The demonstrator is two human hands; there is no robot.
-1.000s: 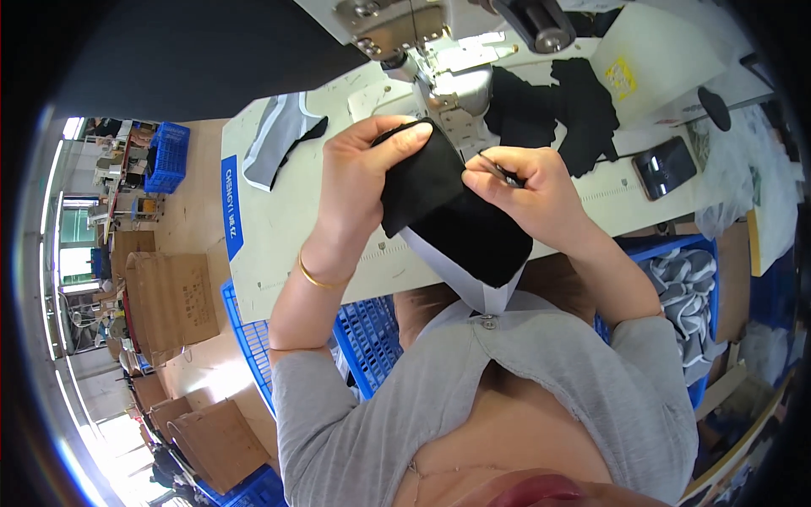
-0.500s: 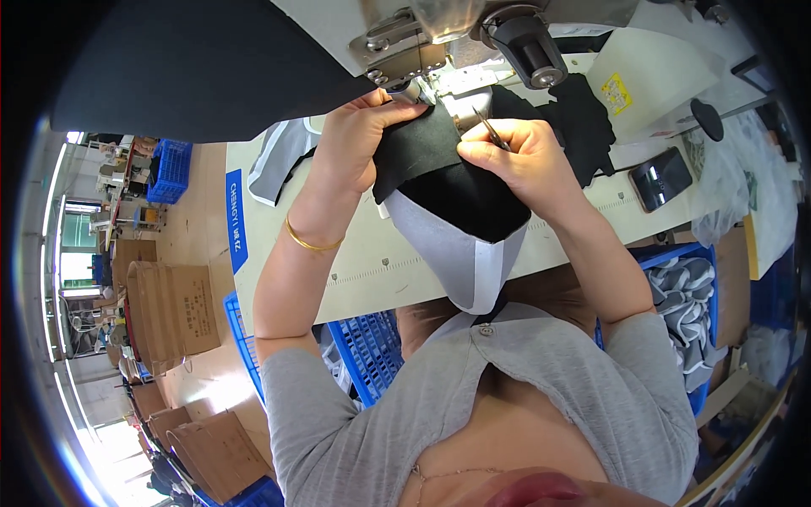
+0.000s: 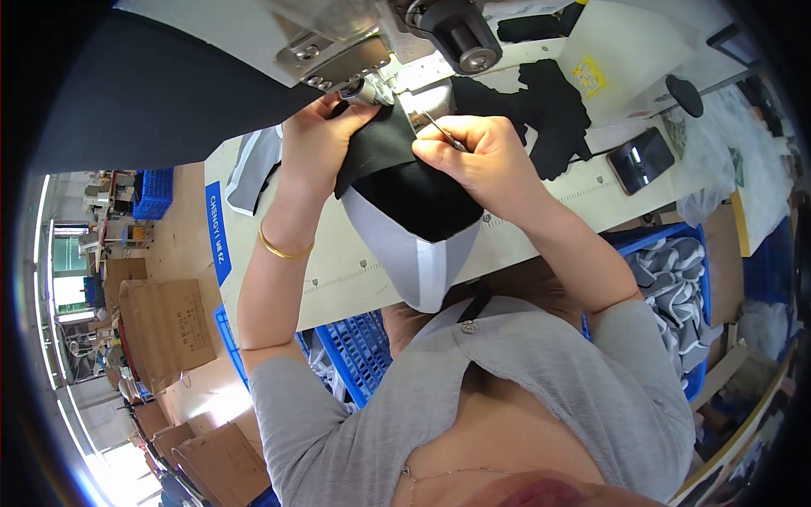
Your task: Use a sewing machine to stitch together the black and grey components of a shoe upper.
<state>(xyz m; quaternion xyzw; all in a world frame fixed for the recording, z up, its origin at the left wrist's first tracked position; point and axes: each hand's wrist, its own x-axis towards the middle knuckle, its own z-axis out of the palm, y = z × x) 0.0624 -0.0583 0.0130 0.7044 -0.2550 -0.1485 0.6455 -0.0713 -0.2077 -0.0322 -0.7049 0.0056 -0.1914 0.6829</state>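
A grey fabric shoe upper [image 3: 390,245] with a black lining and a pale strip hangs over the table's front edge. Its black part [image 3: 380,139] lies under the sewing machine's lit needle area [image 3: 397,89]. My left hand [image 3: 317,144] pinches the black fabric at its left edge, close to the presser parts; some fingertips are hidden. Closed around a slim dark pointed tool [image 3: 441,131], my right hand [image 3: 481,156] rests against the fabric's right side. The tool's tip points toward the needle area; its exact kind is unclear.
Black fabric pieces [image 3: 553,118] and a phone [image 3: 640,160] lie on the white machine table [image 3: 338,291] to the right. Another grey piece [image 3: 252,173] lies at left. Blue crates [image 3: 359,351] stand below the table; the right one holds several grey-white pieces [image 3: 676,270].
The machine, table and both hands have shifted left in the picture as the view moved. Both hands keep their holds, and the black fabric lies slightly differently beneath the machine head.
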